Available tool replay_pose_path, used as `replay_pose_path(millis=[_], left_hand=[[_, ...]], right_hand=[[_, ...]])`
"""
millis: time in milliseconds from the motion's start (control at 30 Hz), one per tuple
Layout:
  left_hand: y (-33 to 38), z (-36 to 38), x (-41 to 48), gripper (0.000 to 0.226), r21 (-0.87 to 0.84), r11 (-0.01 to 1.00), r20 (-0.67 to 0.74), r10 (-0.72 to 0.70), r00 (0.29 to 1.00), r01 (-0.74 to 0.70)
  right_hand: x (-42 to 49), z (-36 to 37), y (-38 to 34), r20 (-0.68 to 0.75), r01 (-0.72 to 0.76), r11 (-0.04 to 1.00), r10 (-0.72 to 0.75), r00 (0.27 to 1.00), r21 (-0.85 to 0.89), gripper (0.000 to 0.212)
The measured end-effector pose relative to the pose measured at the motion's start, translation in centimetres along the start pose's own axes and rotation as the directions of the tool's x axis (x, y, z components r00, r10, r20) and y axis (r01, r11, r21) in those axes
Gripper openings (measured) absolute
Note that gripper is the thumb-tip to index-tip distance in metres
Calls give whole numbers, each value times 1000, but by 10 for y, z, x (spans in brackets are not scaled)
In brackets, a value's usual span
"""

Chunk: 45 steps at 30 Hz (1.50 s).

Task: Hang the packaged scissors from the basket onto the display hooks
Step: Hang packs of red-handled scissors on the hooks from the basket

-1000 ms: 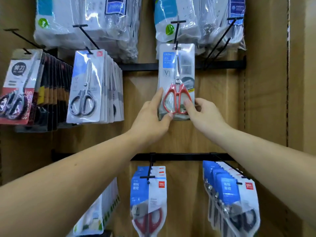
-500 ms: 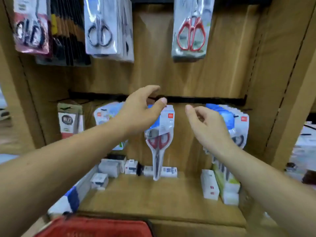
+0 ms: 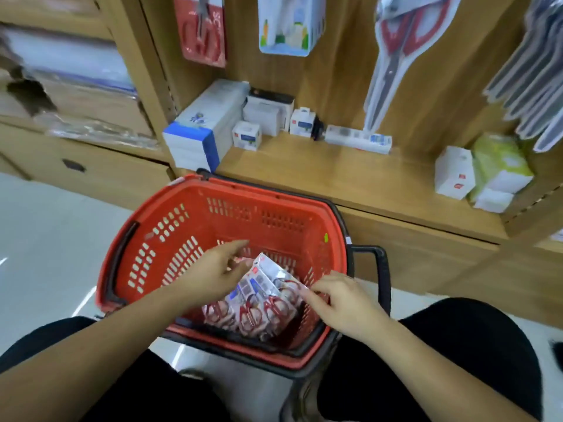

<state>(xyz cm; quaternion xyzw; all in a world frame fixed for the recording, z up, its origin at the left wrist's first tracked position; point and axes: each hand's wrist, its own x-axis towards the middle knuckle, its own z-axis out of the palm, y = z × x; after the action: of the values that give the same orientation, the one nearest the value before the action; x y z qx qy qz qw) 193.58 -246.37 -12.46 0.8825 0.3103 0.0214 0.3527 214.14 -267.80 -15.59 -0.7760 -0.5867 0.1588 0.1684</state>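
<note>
1. The left hand (image 3: 213,275) reaches into the red basket (image 3: 231,208), fingers loosely curled at the upper left edge of the top pack. Whether it grips the pack cannot be told.
2. The right hand (image 3: 344,303) bends its fingertips onto that pack's right edge; a pinch cannot be confirmed through the blur.
3. The packaged scissors (image 3: 262,303) lie piled in the basket between and below both hands.
4. Beyond the hands, a wooden shelf (image 3: 335,175) carries small boxes (image 3: 246,135).
5. A hanging pack (image 3: 393,56) of red-handled scissors dangles above it.
</note>
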Motion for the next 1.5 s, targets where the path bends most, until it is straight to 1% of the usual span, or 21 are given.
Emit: replay_pose_path(millis=[67,133,200,267,333,367,400,500,600,700,767,833,867,967,1067,1167,1200,1300,1367,1433,1500], left_hand=[[-39,2,-16,49,43,997,39,-66,997,65],[-64,-3,-28,59,84,988,34,-130,991,127],[-84,-9,-32,64,111,982,48,-161,986,155],[-97,-13,-28,52,138,972,90,-202,975,189],[-108,-13,-18,44,144,970,106,-210,972,194],[-111,-12,-11,43,140,973,120,-203,972,186],[-113,-9,-4,44,132,974,136,-204,969,186],[-114,6,18,46,80,974,167,-223,960,213],[-122,27,35,48,12,963,188,-266,946,268],[-136,41,48,50,87,959,303,-283,910,269],[-143,44,54,51,104,956,346,-294,891,275],[-149,47,59,52,110,950,355,-312,881,292],[-151,47,62,52,115,947,361,-321,876,299],[-155,50,67,51,145,946,396,-323,860,289],[-156,51,72,44,157,950,422,-313,851,271],[-156,52,77,47,183,950,447,-309,839,253],[-156,52,78,47,188,951,456,-307,835,246],[-155,51,81,45,188,952,468,-301,831,240],[-155,50,81,43,179,953,461,-302,834,246],[-152,48,81,41,174,952,454,-304,837,251],[-145,45,80,43,173,952,450,-303,840,251]], right_hand=[[-3,11,8,-24,61,986,-66,998,-158,74],[3,10,6,-65,63,949,-87,994,-310,74],[19,2,-8,-11,-15,897,12,1000,-442,73],[43,-1,-19,150,-75,864,171,974,-498,67],[69,6,-22,326,-148,874,323,889,-462,61],[81,14,-20,387,-192,886,367,846,-421,57],[93,25,-14,423,-230,899,386,820,-373,53],[116,64,6,457,-338,912,410,790,-234,46],[132,100,28,501,-502,854,496,709,-134,67],[148,128,42,532,-605,785,570,626,-129,86],[157,145,50,541,-637,762,587,602,-117,108],[163,160,54,530,-639,763,582,617,-94,130],[164,166,53,504,-628,772,582,638,-97,132],[163,180,46,433,-594,793,588,684,-137,115],[158,194,37,470,-567,816,546,694,-110,91],[156,199,28,496,-472,872,470,730,-132,78],[157,195,23,518,-467,877,453,725,-112,75],[164,185,20,565,-500,866,414,714,-2,68],[171,173,20,547,-539,837,407,732,97,66],[176,158,23,498,-585,764,408,766,273,59],[177,138,25,454,-592,708,413,790,385,51]])
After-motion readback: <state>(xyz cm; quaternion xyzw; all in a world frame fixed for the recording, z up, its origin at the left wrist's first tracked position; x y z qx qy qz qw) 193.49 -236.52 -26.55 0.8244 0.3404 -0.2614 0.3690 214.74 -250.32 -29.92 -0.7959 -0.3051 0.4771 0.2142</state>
